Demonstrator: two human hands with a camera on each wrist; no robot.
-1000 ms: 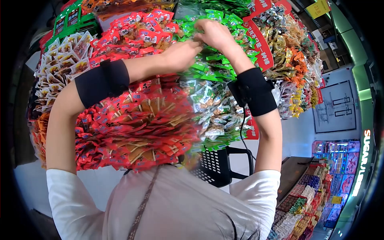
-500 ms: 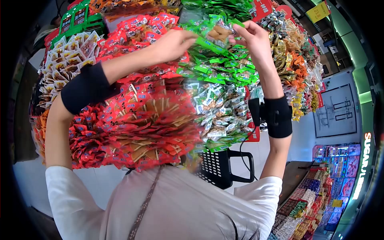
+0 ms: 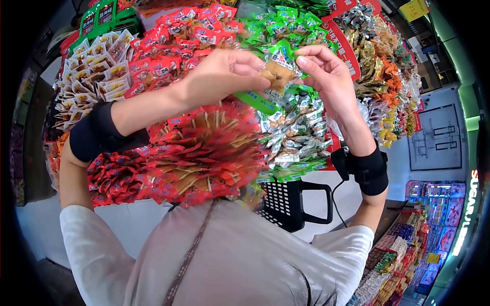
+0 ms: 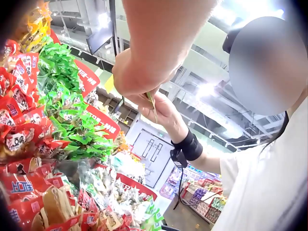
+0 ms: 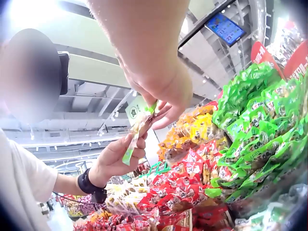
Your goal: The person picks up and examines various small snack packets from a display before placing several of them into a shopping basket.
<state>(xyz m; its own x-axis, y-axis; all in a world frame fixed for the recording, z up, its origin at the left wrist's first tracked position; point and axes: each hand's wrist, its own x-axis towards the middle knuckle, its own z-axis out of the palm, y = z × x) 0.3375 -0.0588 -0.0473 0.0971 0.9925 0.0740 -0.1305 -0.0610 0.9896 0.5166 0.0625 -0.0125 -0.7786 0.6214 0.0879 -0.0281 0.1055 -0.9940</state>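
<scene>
White sachets (image 3: 97, 66) w/ brown contents stand in rows L of the red-pkt pile (image 3: 199, 168); green packs (image 3: 104, 23) sit beyond its upper L. Black L wristband (image 3: 99, 130) crosses over the pile's L side. L hand (image 3: 227, 71) is above the pile's upper R part, thumb & fingers clamped on the lower L edge of a clear snack pkt (image 3: 279, 74), green at both ends w/ brown pieces inside. Pkt is just R of the pile's upper part, tilted, held up in the air b/w both hands, apart from the stock in the wrist views. Green pkts (image 3: 278, 25) are heaped R of the pile's top end; silver-white pkts (image 3: 293, 143) lie R of its lower half. Black perforated basket (image 3: 280, 201) w/ loop handle is nr the pile's lower R corner. R hand (image 3: 329, 71), farther R of the pile, has thumb & forefinger together on the pkt's green top corner. Red sign (image 3: 344, 48) w/ white characters stands R again. Far R of the pile: gold pkts (image 3: 377, 51), orange pkts (image 3: 389, 81), then a yellow price tag (image 3: 413, 9), upper R.
</scene>
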